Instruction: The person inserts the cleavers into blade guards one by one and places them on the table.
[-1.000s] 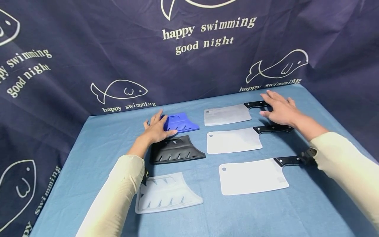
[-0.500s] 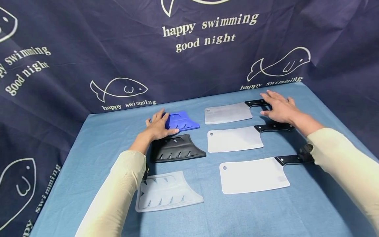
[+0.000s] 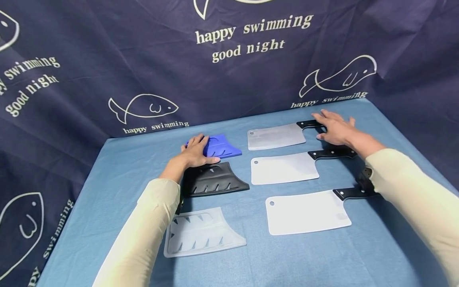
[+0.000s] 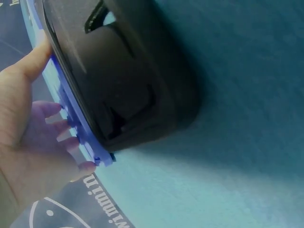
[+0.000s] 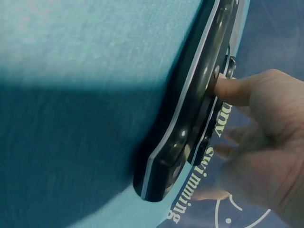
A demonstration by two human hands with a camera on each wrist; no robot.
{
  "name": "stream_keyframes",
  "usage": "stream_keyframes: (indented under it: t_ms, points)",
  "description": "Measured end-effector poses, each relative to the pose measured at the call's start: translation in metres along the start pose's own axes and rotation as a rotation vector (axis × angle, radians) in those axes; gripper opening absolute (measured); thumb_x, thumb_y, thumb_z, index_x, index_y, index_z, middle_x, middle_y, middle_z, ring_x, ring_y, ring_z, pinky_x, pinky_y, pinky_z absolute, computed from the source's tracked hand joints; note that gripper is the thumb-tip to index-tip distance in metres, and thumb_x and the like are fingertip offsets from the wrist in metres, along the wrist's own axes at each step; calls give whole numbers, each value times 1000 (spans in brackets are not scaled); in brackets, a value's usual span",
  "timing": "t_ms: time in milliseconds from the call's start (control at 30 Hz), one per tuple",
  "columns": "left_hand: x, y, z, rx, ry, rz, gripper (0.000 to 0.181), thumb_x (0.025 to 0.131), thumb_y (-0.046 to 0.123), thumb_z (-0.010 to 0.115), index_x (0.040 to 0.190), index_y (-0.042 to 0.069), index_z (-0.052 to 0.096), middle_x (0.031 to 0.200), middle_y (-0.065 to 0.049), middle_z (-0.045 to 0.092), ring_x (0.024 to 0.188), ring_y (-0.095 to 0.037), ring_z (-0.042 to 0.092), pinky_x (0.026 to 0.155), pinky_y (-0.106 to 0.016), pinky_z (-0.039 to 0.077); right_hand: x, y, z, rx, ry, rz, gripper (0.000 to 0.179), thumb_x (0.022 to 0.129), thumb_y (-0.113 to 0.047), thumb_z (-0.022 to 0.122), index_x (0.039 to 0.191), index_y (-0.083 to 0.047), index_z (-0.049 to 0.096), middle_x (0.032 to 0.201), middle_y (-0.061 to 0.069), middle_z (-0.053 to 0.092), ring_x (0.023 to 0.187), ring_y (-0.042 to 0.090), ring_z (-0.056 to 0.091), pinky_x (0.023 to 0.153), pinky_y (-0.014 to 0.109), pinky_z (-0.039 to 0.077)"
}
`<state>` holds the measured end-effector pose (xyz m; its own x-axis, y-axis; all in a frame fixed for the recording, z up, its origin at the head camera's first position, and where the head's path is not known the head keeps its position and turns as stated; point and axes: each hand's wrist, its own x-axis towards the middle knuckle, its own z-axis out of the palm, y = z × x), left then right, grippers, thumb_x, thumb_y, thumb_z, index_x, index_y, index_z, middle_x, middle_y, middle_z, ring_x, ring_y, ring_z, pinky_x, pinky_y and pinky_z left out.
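Observation:
Three blade covers lie in a column on the left: a blue one (image 3: 221,147) farthest off, a black one (image 3: 215,181) in the middle and a translucent white one (image 3: 204,233) nearest. My left hand (image 3: 195,153) is over the blue cover's left part, thumb and fingers spread at its edges. To the right are three black-handled cleavers: a far one (image 3: 276,137), a middle one (image 3: 285,169) and a near one (image 3: 305,213). Above the far cleaver's handle (image 3: 308,124) my right hand (image 3: 335,128) spreads its fingers, partly hiding it. In the right wrist view the thumb overlaps the middle cleaver's handle (image 5: 194,104).
A blue cloth (image 3: 118,191) covers the table. Behind it hangs a dark blue curtain (image 3: 244,87) printed with white fish and lettering. Bare cloth separates the covers from the blades.
My left hand has slid slightly right, farther over the blue cover. The right hand has shifted slightly left at the far handle. Covers and cleavers keep their places on the cloth.

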<state>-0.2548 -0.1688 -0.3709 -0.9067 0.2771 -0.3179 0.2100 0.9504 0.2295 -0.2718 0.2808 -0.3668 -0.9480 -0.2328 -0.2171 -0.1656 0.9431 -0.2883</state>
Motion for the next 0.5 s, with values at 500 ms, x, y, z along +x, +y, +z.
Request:
stream_keyframes:
  t_ms: [500]
  points:
    - [7,4,-4,-15,4,-34,110,75,58,73,155,14,14,157,-14,15,143,-36,11,106,-68,15,12,-3,0,-6,-45,28,67,95,-12,56,153,-13,23,153,27,14,139,51,2,89,83,-7]
